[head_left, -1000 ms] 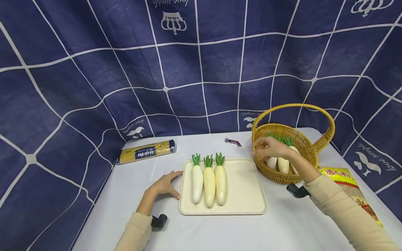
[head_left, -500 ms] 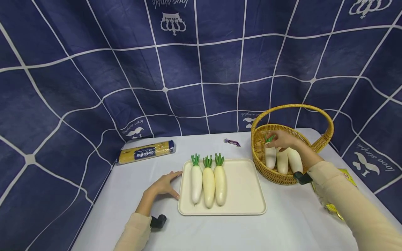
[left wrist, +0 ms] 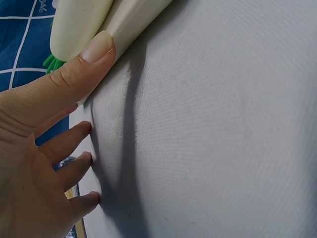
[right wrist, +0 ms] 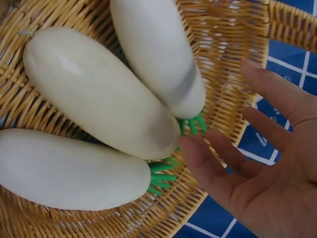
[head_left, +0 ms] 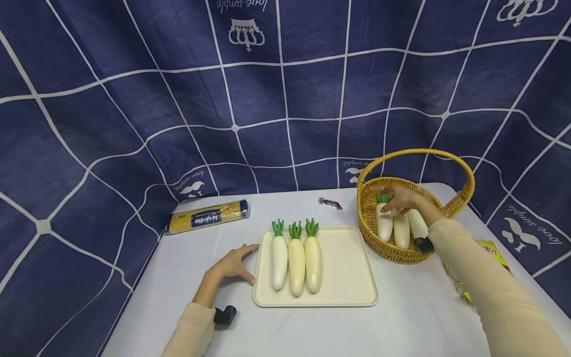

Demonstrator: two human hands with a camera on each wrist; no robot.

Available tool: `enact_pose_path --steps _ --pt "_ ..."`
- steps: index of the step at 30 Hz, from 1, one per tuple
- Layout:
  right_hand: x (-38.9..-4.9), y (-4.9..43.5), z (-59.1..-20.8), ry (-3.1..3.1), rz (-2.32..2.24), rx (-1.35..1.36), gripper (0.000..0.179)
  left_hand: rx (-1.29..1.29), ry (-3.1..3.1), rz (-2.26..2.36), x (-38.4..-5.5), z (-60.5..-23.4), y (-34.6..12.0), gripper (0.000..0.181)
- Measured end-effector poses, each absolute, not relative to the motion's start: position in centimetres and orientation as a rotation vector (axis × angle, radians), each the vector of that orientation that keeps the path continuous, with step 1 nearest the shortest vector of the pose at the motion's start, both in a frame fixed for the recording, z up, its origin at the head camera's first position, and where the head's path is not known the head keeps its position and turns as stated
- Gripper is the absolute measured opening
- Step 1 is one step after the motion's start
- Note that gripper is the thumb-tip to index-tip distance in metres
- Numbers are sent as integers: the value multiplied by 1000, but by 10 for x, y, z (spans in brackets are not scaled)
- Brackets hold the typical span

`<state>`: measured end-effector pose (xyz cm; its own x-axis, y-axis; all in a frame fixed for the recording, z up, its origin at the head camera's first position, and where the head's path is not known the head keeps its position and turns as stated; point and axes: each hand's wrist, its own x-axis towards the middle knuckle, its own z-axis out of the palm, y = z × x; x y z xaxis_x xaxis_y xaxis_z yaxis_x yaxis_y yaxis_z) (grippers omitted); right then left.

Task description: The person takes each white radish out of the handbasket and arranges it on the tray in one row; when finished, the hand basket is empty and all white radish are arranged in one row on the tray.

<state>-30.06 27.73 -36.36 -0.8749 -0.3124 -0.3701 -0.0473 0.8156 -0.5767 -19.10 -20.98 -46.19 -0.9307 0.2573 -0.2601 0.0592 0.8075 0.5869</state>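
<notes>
My left hand (head_left: pixel 233 263) rests at the left edge of the cream tray (head_left: pixel 350 267), its thumb (left wrist: pixel 74 74) touching the rim and its fingers spread. Three white radishes with green tops lie side by side on the tray: a whiter left one (head_left: pixel 279 260), a middle one (head_left: pixel 297 267) and a right one (head_left: pixel 314 263). My right hand (head_left: pixel 401 198) is inside the wicker basket (head_left: pixel 397 255), above three more radishes. In the right wrist view its fingers are apart and hold nothing. The thumb is close to the leafy end of the middle radish (right wrist: pixel 99 91); contact is unclear.
The basket's tall handle (head_left: pixel 415 150) arches over my right hand. A pasta packet (head_left: pixel 207 216) lies at the back left and a small purple-wrapped candy (head_left: pixel 331 203) at the back. My right sleeve partly covers a yellow food bag (head_left: pixel 495 253).
My right hand has moved rightward from the basket's left rim to over the radishes inside, then shifted only slightly. The left hand and the tray have stayed put.
</notes>
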Motion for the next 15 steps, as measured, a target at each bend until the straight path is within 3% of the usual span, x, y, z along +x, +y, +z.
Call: enact_pose_path --steps 15 --pt "-319 272 -377 2534 -715 -215 75 220 2664 846 -189 -459 -209 102"
